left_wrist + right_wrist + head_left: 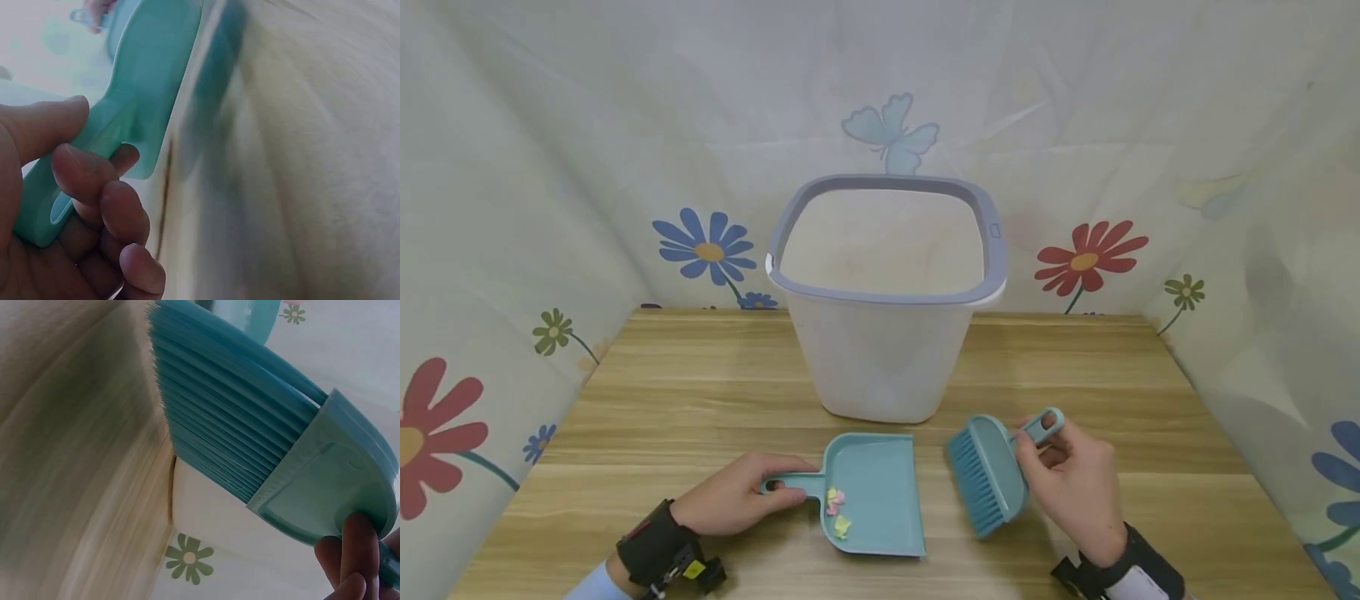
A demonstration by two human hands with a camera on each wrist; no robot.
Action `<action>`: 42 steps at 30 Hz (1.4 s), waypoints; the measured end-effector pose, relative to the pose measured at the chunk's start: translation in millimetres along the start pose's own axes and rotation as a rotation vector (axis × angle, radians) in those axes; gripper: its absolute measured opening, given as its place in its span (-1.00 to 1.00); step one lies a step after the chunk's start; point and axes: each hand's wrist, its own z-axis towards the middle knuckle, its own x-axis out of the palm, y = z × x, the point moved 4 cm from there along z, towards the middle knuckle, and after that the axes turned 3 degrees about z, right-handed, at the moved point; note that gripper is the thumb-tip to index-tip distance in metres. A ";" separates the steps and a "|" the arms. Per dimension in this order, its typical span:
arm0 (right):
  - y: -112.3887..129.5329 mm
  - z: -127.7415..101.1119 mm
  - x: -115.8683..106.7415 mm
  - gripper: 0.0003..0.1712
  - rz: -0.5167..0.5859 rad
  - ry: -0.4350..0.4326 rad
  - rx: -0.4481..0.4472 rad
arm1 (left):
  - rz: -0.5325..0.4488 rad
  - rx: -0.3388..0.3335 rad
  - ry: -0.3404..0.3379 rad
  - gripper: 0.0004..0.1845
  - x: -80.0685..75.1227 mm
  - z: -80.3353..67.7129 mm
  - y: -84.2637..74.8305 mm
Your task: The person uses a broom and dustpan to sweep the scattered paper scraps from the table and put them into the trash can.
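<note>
A teal dustpan (pixel 880 492) is held by its handle in my left hand (pixel 741 493). Several small yellow and pink scraps (pixel 837 503) lie in it near the handle side. In the left wrist view, thumb and fingers pinch the looped dustpan handle (pixel 94 134). My right hand (pixel 1075 479) grips the handle of a matching teal hand brush (pixel 988 475), just right of the dustpan's open edge. The right wrist view shows the brush's bristles (pixel 219 400) pointing toward the wooden table; whether they touch it I cannot tell.
A white bin (pixel 880 354) with a grey-blue rim stands upright behind the dustpan. The wooden table (pixel 700 375) lies under everything. A white cloth (pixel 625 125) printed with flowers and a butterfly encloses the back and both sides.
</note>
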 end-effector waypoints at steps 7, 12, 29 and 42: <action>-18.8 -6.8 -11.7 -0.86 -0.022 -0.036 0.099 | -0.030 0.007 -0.013 -0.61 -17.9 -15.8 -13.3; -33.8 -14.7 -18.1 -0.90 -0.036 -0.052 0.178 | -0.059 0.046 -0.008 -0.64 -35.1 -29.9 -28.0; -67.1 -13.9 -24.4 -0.94 -0.017 -0.044 0.396 | 0.029 0.255 -0.139 -0.56 -104.0 -55.2 -116.0; -66.3 -12.5 -20.6 -0.95 -0.003 -0.030 0.390 | 0.172 0.347 -0.356 -0.52 -158.9 -35.4 -161.4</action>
